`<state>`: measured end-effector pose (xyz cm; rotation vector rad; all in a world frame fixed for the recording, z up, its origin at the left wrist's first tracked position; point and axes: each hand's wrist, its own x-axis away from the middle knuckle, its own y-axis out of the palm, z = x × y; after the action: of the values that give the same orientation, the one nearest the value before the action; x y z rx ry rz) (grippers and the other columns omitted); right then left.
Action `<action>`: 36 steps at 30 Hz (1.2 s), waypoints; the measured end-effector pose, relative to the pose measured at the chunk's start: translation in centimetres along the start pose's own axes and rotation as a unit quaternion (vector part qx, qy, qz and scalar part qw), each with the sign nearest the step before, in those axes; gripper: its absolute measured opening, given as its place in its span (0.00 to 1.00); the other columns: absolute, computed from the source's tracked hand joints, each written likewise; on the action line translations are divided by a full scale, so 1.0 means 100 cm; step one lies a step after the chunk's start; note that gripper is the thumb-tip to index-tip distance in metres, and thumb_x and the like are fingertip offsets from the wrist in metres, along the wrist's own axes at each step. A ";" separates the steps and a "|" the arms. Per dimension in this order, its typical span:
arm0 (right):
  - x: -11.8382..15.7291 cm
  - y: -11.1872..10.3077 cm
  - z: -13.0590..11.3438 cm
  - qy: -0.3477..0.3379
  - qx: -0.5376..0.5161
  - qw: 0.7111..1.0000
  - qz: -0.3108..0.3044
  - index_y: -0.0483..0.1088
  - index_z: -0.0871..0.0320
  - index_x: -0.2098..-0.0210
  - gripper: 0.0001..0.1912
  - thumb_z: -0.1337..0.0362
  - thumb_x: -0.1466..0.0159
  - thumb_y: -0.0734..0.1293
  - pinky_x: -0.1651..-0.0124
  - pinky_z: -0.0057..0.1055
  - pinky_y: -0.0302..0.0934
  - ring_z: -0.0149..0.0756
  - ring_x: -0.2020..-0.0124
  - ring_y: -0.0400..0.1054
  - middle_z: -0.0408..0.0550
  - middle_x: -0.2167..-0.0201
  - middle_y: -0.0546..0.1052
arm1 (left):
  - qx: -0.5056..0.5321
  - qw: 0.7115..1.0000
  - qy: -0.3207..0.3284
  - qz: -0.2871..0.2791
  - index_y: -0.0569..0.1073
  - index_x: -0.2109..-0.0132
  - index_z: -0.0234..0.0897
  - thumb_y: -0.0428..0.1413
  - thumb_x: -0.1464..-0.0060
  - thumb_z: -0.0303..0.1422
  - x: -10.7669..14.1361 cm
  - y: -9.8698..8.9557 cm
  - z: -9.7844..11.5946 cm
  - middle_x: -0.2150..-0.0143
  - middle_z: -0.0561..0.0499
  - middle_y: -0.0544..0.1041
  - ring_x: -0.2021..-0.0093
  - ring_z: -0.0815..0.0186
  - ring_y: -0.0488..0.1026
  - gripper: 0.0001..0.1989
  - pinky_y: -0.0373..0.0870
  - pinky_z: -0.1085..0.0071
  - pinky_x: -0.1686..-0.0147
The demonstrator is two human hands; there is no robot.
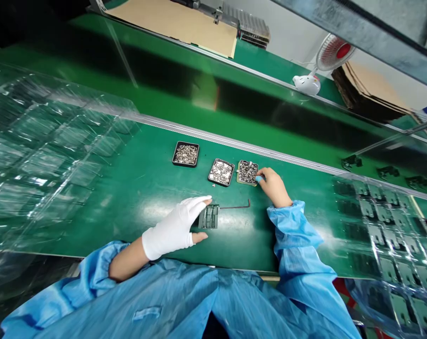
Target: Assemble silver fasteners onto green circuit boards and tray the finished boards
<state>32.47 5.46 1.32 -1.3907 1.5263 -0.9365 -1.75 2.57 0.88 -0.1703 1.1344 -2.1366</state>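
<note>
My left hand, in a white glove with bare fingertips, is beside a dark green slotted block on the green table. Its fingers reach the block's upper left edge, and the thumb is stretched out below, apart from it. A thin dark hex key extends right from the block, its bent end upward. At the right edge of a small tray of metal parts, the fingertips of my bare right hand are pinched together. A blue covering shows on one finger. Whatever lies between these fingertips is too small to make out.
A tray of small silvery pieces and a black tray of metal pins stand left of it. Clear plastic trays are stacked left; another, with green parts, lies right. A raised shelf edge crosses behind; a fan stands above.
</note>
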 end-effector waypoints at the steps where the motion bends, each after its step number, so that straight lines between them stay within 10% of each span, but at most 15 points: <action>1: 0.003 0.001 -0.002 0.006 -0.004 1.000 0.001 0.70 0.59 0.66 0.09 0.70 0.41 0.59 0.59 0.35 0.60 0.40 0.64 0.66 0.51 0.67 0.73 | 0.001 1.000 -0.005 0.006 0.59 0.37 0.34 0.58 0.49 0.42 0.001 -0.002 -0.001 0.39 0.36 0.66 0.40 0.49 0.66 0.35 0.67 0.53 0.43; 18: 0.030 -0.005 -0.033 -0.004 -0.171 0.977 0.126 0.70 0.56 0.63 0.08 0.61 0.35 0.60 0.54 0.39 0.64 0.41 0.58 0.70 0.50 0.63 0.75 | -0.025 0.995 -0.035 0.088 0.72 0.48 0.37 0.47 0.38 0.40 -0.023 -0.026 0.004 0.49 0.45 0.76 0.49 0.58 0.73 0.18 0.70 0.61 0.47; 24: 0.062 -0.008 -0.109 -0.183 -0.198 0.962 -0.052 0.63 0.54 0.51 0.13 0.67 0.34 0.60 0.56 0.36 0.66 0.40 0.59 0.71 0.50 0.60 0.75 | -0.068 0.995 0.017 0.074 0.75 0.64 0.36 0.46 0.38 0.37 -0.034 -0.022 0.022 0.67 0.48 0.78 0.66 0.62 0.75 0.15 0.70 0.68 0.65; 28: 0.073 0.001 -0.135 -0.226 -0.208 0.949 -0.065 0.65 0.54 0.52 0.12 0.68 0.34 0.57 0.57 0.37 0.67 0.40 0.60 0.70 0.51 0.62 0.75 | -0.166 0.982 0.051 0.081 0.72 0.72 0.36 0.44 0.38 0.33 -0.033 -0.019 0.028 0.75 0.48 0.74 0.74 0.62 0.71 0.18 0.64 0.67 0.74; 32: 0.072 0.012 -0.138 -0.136 -0.305 0.942 -0.018 0.69 0.53 0.60 0.05 0.65 0.33 0.61 0.57 0.34 0.65 0.37 0.61 0.70 0.46 0.64 0.75 | -0.122 0.982 0.075 0.125 0.72 0.71 0.36 0.46 0.41 0.29 -0.024 -0.013 0.021 0.73 0.48 0.75 0.73 0.62 0.72 0.14 0.66 0.65 0.71; 36: 0.066 0.028 -0.134 -0.094 -0.309 0.945 0.046 0.68 0.54 0.66 0.04 0.66 0.35 0.62 0.53 0.38 0.62 0.38 0.60 0.68 0.46 0.65 0.73 | 0.081 0.985 -0.046 0.146 0.71 0.53 0.33 0.51 0.43 0.34 -0.020 -0.002 0.008 0.54 0.43 0.77 0.52 0.59 0.74 0.13 0.70 0.62 0.52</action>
<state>18.81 -0.97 2.94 -1.7581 1.7976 -0.2471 -0.08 3.38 1.91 -0.0250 0.8698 -1.9281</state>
